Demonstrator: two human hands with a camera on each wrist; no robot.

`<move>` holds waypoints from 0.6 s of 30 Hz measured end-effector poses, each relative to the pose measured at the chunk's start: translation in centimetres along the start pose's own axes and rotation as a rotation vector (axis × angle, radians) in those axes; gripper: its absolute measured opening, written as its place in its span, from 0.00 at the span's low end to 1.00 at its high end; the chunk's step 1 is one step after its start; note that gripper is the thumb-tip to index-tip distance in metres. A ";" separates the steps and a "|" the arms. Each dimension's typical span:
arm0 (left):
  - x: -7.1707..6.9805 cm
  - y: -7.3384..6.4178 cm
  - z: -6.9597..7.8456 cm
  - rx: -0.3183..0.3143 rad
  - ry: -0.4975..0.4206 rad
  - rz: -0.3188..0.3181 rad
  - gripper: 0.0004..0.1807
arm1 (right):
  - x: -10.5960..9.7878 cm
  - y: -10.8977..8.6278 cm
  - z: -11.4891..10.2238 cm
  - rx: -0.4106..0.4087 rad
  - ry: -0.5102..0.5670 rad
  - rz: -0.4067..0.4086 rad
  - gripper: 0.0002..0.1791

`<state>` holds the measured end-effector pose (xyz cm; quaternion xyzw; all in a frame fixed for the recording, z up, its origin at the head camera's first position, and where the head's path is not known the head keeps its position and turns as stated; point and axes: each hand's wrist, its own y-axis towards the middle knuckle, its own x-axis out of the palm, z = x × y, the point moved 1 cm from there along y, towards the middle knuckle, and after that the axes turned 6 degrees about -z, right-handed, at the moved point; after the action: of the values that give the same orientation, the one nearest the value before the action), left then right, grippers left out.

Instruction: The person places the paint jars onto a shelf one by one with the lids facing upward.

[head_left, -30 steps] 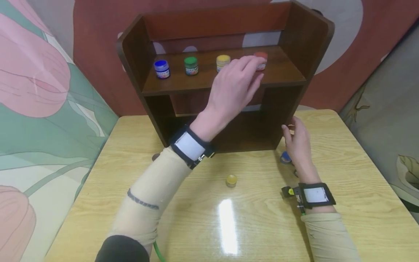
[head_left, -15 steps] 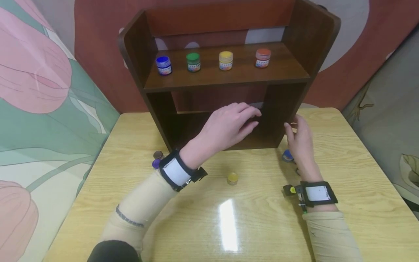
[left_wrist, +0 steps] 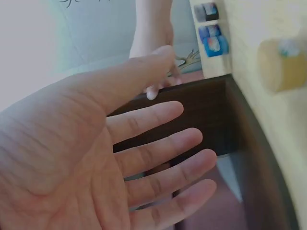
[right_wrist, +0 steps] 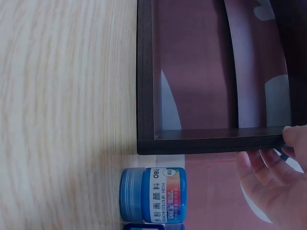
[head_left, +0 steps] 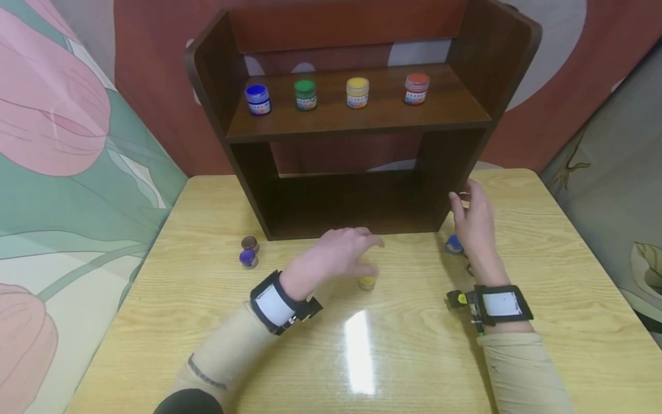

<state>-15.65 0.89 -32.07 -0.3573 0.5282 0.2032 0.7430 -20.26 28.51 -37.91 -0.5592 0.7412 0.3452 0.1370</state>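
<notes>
- My left hand (head_left: 331, 256) hovers with its fingers loosely spread and slightly bent, thumb standing apart, nothing between them; the gap looks wide enough, I judge, to span a jar.
- Just beyond that thumb tip sits the small, round, yellow paint jar (head_left: 367, 283), on the pale wood-grain table (head_left: 414, 345). My own wrist's view shows it apart from my fingers; which way up it stands I can't tell.
- My right hand (head_left: 476, 221) holds the side panel of the dark brown wooden shelf unit (head_left: 357, 130), thumb at the front edge, other fingers bent round against the outer face. I take that pinch as a way of steadying the unit; how hard I press doesn't show.
- Just nearer me than those right fingers, beside the unit's foot, is a bright blue, round, labelled paint jar (right_wrist: 165, 196), its ribbed cap seemingly turned towards the table.
- Beyond my left fingers, on the upper board, stand the blue-lidded (head_left: 258, 100), green-lidded (head_left: 306, 95), yellow-lidded (head_left: 357, 92) and red-lidded (head_left: 416, 89) jars, spaced apart, labels forward, probably so each can be seen and picked out singly.
- Left of my left fingers, a brown jar (head_left: 250, 244) and a purple jar (head_left: 249, 258) sit close together.
</notes>
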 end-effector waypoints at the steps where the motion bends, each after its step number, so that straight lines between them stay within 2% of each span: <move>1: 0.5 0.0 0.0 0.003 -0.020 -0.015 0.32 | 0.0 0.0 0.0 0.000 0.000 0.001 0.22; 6: 2.6 0.0 0.2 0.032 -0.092 -0.012 0.32 | 0.0 0.0 0.0 0.002 -0.002 0.004 0.22; 12: 4.3 0.0 0.3 0.044 -0.148 0.025 0.28 | 0.0 0.0 0.0 -0.003 -0.009 0.011 0.22; 18: 5.3 0.3 0.3 0.059 -0.115 0.044 0.23 | 0.0 0.0 -0.1 0.005 -0.009 0.005 0.22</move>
<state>-13.75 0.96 -37.09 -0.3113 0.4981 0.2237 0.7778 -20.26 28.47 -37.86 -0.5553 0.7428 0.3463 0.1410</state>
